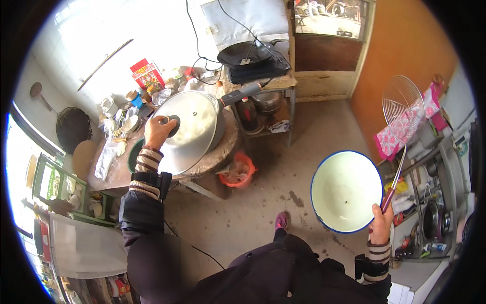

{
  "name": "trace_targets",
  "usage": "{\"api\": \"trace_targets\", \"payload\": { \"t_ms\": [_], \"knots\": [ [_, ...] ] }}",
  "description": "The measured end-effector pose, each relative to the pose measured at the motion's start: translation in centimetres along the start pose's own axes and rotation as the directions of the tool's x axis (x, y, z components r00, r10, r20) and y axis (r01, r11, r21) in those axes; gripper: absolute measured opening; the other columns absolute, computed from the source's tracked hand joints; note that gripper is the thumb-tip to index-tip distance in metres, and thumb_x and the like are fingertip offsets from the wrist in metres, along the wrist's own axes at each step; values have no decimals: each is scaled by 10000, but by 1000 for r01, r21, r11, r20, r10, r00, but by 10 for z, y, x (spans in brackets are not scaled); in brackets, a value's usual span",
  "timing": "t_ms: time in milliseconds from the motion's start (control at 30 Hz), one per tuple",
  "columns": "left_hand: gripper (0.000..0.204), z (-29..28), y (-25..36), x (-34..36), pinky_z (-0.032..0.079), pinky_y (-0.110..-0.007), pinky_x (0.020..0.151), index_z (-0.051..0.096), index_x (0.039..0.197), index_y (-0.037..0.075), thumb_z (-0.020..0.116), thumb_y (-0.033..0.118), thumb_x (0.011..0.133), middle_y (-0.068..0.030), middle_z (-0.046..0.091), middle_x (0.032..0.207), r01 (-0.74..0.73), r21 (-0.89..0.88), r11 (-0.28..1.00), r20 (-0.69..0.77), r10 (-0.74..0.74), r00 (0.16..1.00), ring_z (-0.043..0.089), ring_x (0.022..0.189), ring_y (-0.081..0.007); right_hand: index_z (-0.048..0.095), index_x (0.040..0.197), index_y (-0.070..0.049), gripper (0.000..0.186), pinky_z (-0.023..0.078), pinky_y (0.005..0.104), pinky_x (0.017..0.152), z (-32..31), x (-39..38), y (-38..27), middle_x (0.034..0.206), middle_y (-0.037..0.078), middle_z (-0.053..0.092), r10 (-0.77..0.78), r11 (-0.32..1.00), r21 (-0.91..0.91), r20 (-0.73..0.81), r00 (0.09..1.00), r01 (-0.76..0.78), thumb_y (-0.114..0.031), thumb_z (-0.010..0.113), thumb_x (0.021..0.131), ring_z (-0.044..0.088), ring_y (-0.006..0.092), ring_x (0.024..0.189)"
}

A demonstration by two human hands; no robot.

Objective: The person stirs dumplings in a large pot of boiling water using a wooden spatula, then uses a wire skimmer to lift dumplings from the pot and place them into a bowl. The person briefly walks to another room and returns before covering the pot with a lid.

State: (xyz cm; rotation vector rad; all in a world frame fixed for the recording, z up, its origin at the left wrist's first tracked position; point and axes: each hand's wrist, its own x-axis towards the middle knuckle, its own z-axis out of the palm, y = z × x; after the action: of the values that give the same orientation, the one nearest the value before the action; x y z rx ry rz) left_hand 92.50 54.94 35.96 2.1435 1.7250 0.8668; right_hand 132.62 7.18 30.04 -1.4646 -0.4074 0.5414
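My left hand (pixel 156 133) is closed around the black knob of a large steamed-up pan lid (pixel 190 124). Under the lid sits a grey deep pan (pixel 218 133) with a long dark handle (pixel 242 94); whether the lid rests fully on its rim I cannot tell. At the right, my right hand (pixel 380 225) grips both the rim of a white enamel basin (pixel 344 190) with a blue edge and the dark red handle of a wire skimmer (pixel 403 101). The basin looks bare inside apart from a small dark spot. The skimmer's round mesh points away from me.
The pan stands on a round wooden block (pixel 229 147) at a cluttered counter. Beyond it, a black wok (pixel 245 53) sits on a dark cooker. An orange bucket (pixel 238 171) stands on the floor below. A metal rack (pixel 430 223) with pans lines the right; a green shelf (pixel 76 197) is left.
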Motion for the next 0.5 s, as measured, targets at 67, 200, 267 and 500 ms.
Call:
{"api": "trace_targets", "payload": {
  "t_ms": [67, 200, 267, 500],
  "knots": [
    [521, 11, -11, 28, 516, -320, 725, 688, 959, -26, 736, 383, 640, -171, 688, 822, 33, 48, 998, -1, -33, 999, 674, 748, -225, 476, 1171, -37, 326, 257, 182, 354, 25, 34, 6, 662, -50, 447, 3, 999, 38, 24, 1000, -4, -49, 517, 848, 324, 10, 416],
    [549, 34, -19, 70, 517, -334, 750, 685, 983, -21, 736, 395, 628, -172, 690, 845, 85, 99, 992, 16, -87, 996, 678, 783, -240, 491, 1113, -26, 271, 255, 184, 354, 67, 91, 5, 667, -46, 458, 65, 998, 23, 77, 995, -66, -41, 514, 843, 341, 10, 419],
    [543, 40, -19, 81, 515, -328, 743, 683, 975, -29, 738, 393, 636, -170, 689, 844, 92, 105, 990, 31, -95, 995, 676, 778, -230, 489, 1112, -24, 271, 257, 186, 354, 85, 110, -2, 676, -41, 471, 32, 999, 23, 88, 996, -34, -42, 514, 843, 345, 12, 419],
    [498, 59, -21, 98, 513, -347, 737, 699, 940, 6, 727, 404, 642, -157, 690, 830, 78, 186, 979, 106, -99, 989, 674, 779, -259, 493, 1142, -21, 295, 273, 177, 361, 130, 143, -1, 720, -21, 525, 2, 1000, 24, 108, 994, -4, -31, 510, 848, 369, 12, 429]
  ]
}}
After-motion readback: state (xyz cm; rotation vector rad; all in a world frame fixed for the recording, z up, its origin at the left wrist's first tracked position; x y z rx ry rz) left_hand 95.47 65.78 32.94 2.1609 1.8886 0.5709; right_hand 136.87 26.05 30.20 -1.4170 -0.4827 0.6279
